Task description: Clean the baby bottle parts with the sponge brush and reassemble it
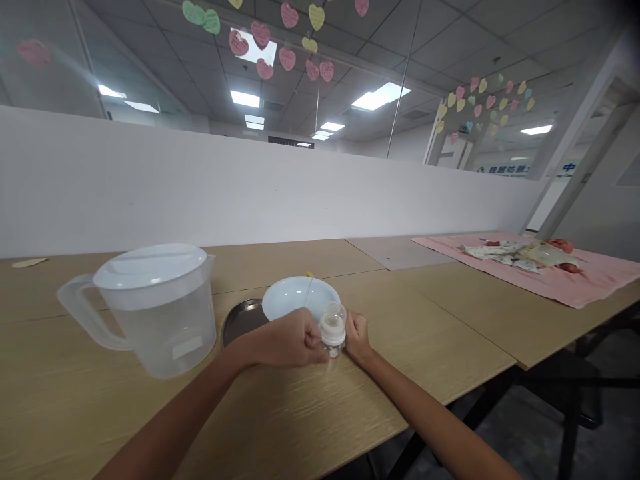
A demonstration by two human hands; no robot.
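Note:
A small clear baby bottle (pixel 333 331) with a white collar and a transparent dome on top is between my hands, just in front of a pale blue-white bowl (pixel 283 298). My left hand (pixel 295 338) is closed against the bottle's left side, its thumb low on the clear body. On the opposite side my right hand (pixel 358 333) curls its fingers against the bottle; the fingertips are hidden behind it. Under the bowl's left edge lies a round dark metal tray (pixel 239 321), partly covered by my left wrist.
A large translucent lidded jug (pixel 163 327) with clear liquid stands to the left. A flat wooden stick (pixel 30 263) lies at the far left. On the right, a pink cloth (pixel 545 285) carries a clothed baby doll (pixel 530 253). A white partition (pixel 250 187) backs the table.

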